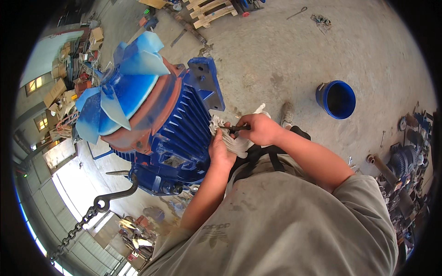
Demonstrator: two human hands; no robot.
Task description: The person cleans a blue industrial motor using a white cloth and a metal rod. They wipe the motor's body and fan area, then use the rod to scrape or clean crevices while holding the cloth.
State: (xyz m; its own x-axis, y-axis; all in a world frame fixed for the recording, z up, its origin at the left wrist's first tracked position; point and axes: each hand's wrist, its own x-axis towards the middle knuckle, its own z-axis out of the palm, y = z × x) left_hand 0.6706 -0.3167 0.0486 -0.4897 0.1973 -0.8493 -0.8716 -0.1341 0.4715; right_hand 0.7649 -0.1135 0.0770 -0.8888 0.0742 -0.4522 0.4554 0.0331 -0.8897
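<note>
A large blue electric motor [184,124] with a finned body stands close on my left. Its fan [133,87], pale and bright blue, faces up and away, above a reddish-brown end cover [156,110]. Beside the fins, my left hand [221,149] is closed around a bunched off-white cloth [237,143] that looks like knit work gloves. My right hand [260,129] grips a short dark rod-like piece [240,128], its far end lying against the cloth at my left fingers. What kind of piece it is cannot be made out.
A chain [69,240] with a steel hook [117,193] hangs near the motor's lower left. On the concrete floor stands a blue bucket [339,100] to the right. Machine parts [405,170] are heaped at far right; a wooden pallet [212,11] lies at the back.
</note>
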